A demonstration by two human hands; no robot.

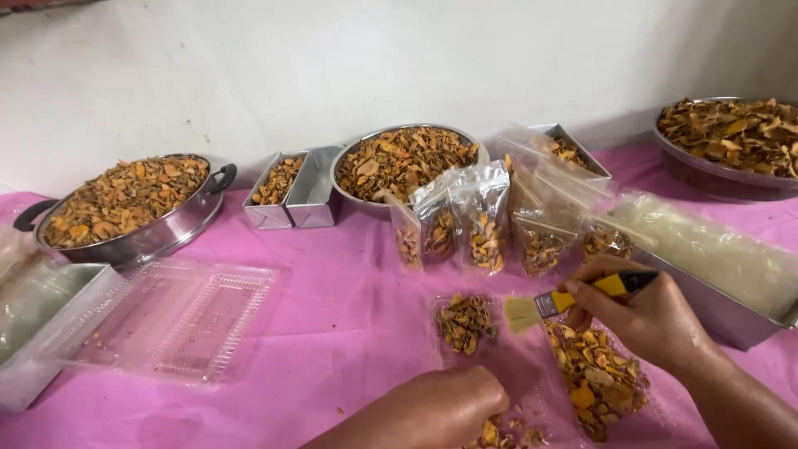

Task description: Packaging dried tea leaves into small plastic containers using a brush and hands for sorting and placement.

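Closest to us, the left hand point(449, 407) is curled down over a loose scatter of dried orange chips point(499, 434) at the table's edge, fingers closed together on them; whether any are actually pinched, I cannot tell. Just beyond, the right hand point(644, 312) is clamped on the yellow handle of a small brush point(555, 303), bristles pointing left, hovering just above a flat clear pouch point(598, 378) of chips lying on the pink cloth point(332, 333). A second small pouch point(465, 324) lies just beside the bristles. To my eye, light short strokes would serve best here, with the pouch held flat so the chips don't spill.

Further back, filled pouches point(478, 220) stand upright in a row. To the left lies an open clear plastic tray point(179, 320). At the wall, a handled steel pan point(133, 208), two small steel tins point(291, 191), a round bowl point(403, 162) and another bowl point(731, 141) on the far right, mostly heaped with the same chips.
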